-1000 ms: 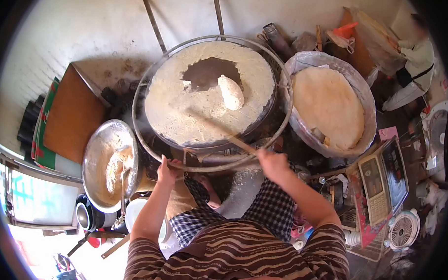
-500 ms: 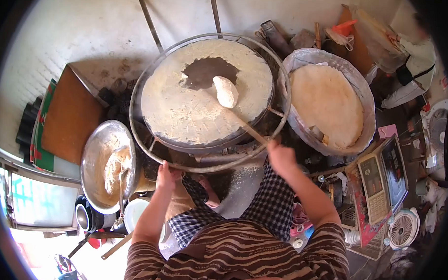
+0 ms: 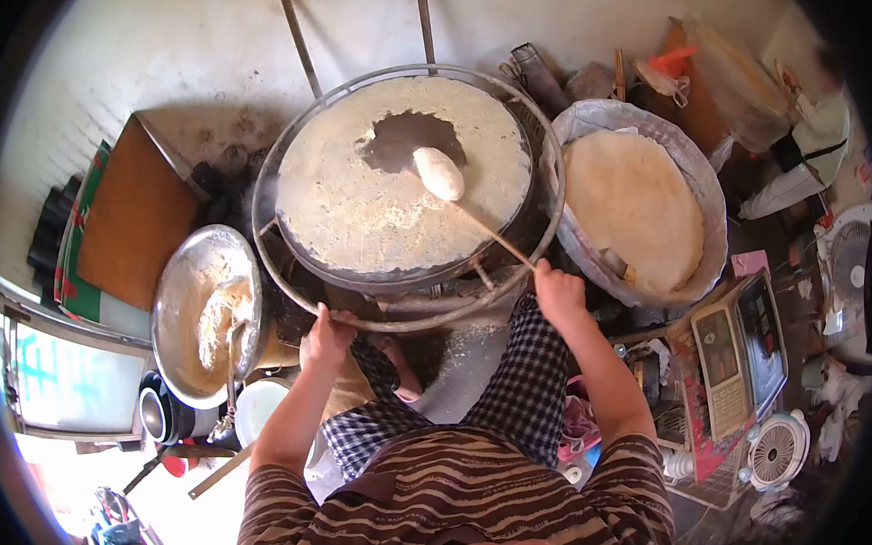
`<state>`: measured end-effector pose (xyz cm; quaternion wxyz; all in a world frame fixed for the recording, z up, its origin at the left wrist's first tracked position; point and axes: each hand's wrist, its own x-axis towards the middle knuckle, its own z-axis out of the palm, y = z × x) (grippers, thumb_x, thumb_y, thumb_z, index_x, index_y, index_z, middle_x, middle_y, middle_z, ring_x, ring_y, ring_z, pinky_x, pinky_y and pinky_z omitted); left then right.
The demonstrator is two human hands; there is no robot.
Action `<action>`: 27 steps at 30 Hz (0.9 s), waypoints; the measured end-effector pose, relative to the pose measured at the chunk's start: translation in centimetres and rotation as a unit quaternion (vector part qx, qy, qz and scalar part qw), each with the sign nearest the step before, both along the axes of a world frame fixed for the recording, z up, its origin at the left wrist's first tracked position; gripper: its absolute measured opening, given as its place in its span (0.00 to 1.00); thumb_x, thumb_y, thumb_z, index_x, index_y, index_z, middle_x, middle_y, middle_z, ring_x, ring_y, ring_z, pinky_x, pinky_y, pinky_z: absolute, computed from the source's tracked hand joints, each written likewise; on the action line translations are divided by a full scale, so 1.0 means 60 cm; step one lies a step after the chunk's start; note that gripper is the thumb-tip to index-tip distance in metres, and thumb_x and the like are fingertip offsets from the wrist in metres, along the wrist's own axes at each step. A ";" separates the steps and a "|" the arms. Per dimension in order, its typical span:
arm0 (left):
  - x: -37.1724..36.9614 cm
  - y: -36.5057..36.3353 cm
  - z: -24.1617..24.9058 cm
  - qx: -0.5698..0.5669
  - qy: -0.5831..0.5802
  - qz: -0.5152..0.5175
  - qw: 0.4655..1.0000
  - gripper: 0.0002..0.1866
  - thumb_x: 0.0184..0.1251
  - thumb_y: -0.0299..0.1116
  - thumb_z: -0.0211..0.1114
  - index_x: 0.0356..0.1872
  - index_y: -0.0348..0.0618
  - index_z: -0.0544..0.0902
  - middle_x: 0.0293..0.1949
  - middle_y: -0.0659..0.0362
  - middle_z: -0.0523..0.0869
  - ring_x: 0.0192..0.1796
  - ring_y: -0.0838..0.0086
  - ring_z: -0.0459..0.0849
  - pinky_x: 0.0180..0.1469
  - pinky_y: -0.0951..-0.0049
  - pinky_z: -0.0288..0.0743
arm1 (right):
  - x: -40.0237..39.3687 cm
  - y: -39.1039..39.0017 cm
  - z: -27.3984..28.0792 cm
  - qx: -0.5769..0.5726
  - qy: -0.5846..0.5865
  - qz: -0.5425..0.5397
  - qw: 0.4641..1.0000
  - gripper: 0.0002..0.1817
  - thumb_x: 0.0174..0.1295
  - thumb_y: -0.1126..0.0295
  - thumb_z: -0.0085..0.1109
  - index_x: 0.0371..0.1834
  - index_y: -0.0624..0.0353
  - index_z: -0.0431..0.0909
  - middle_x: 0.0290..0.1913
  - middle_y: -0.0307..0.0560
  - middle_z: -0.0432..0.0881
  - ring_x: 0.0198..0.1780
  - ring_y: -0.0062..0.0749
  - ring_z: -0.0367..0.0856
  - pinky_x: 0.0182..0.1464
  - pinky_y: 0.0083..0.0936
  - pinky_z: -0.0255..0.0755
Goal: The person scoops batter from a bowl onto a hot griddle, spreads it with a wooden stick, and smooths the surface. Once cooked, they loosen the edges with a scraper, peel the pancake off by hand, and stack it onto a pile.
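Note:
My right hand is closed around the end of a thin wooden-handled spreader. Its far end carries a pale, batter-coated lump, resting at the lower right edge of a dark bare patch on the griddle. Around that patch, a layer of pale batter covers most of the round griddle. My left hand has its fingers curled on the near rim of the metal ring that encircles the griddle. What the spreader's head looks like beneath the batter is hidden.
To the left, a metal basin holds batter and a ladle. A plastic-lined basket with a stack of flat pancakes stands at the right. Beyond it are a desk fan and another person's pale clothing.
The metal ring has turned clockwise, its struts shifting round. My right hand has moved slightly right, and the spreader's handle now lies in clear view. My left hand stays at the near rim.

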<state>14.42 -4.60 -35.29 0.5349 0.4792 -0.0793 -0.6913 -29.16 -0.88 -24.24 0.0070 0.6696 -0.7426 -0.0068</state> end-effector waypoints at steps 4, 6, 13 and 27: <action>-0.100 0.033 0.021 0.053 0.004 -0.047 0.998 0.21 0.68 0.48 0.57 0.45 0.40 0.68 0.43 0.45 0.80 0.44 0.55 0.82 0.45 0.59 0.79 | 0.071 -0.036 0.011 0.037 -0.139 -0.038 0.989 0.10 0.64 0.67 0.43 0.36 0.63 0.71 0.29 0.60 0.83 0.33 0.51 0.84 0.36 0.45 0.77; -0.137 0.034 0.041 0.086 0.038 0.008 0.996 0.18 0.70 0.45 0.54 0.46 0.39 0.67 0.42 0.44 0.80 0.43 0.50 0.83 0.43 0.57 0.79 | 0.125 -0.035 -0.003 0.023 -0.171 -0.003 0.985 0.08 0.62 0.71 0.44 0.36 0.63 0.69 0.27 0.61 0.82 0.32 0.52 0.84 0.33 0.44 0.77; 0.012 -0.034 0.014 0.072 -0.059 -0.034 0.995 0.13 0.70 0.42 0.53 0.42 0.42 0.67 0.33 0.49 0.78 0.40 0.50 0.82 0.42 0.54 0.79 | -0.008 -0.019 0.007 -0.010 -0.037 0.005 0.999 0.08 0.59 0.71 0.45 0.36 0.62 0.71 0.27 0.56 0.83 0.30 0.46 0.84 0.29 0.38 0.77; -0.022 -0.002 0.002 0.059 -0.016 0.021 0.998 0.30 0.62 0.57 0.61 0.53 0.43 0.68 0.41 0.53 0.81 0.40 0.63 0.81 0.42 0.64 0.77 | -0.010 -0.027 0.008 -0.017 -0.060 0.024 0.998 0.08 0.61 0.70 0.43 0.36 0.61 0.71 0.26 0.58 0.82 0.30 0.51 0.84 0.31 0.44 0.76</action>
